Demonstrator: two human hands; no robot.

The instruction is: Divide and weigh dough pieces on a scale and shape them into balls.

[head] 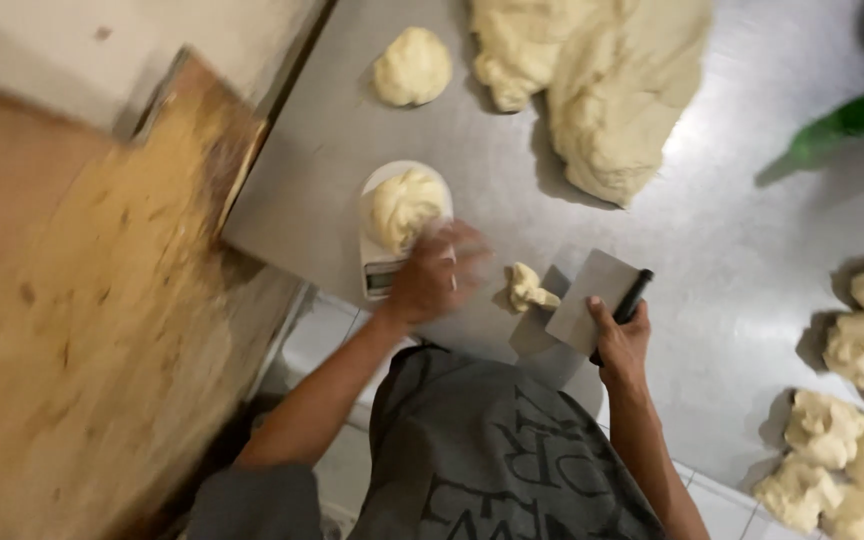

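Left hand (434,275) blurred, fingers spread, reaching onto dough lump (405,206) on white scale (380,270). Right hand (620,335) clenched around black handle of scraper (597,300); blade flat, long axis diagonal, pointing up-left toward small dough scrap (528,288) on steel table (712,250).

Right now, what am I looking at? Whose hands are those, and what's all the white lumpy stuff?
This one picture comes from a camera worn on a person's head, looking down at their own two bare hands. They stand at a shiny metal table. The left hand reaches over a small kitchen scale with a lump of dough on it. The right hand holds a flat metal dough scraper with a black handle. A little scrap of dough lies between the hands. Farther back sits a big dough mass and a round dough ball. More cut dough pieces wait on the right. A wooden board is on the left.
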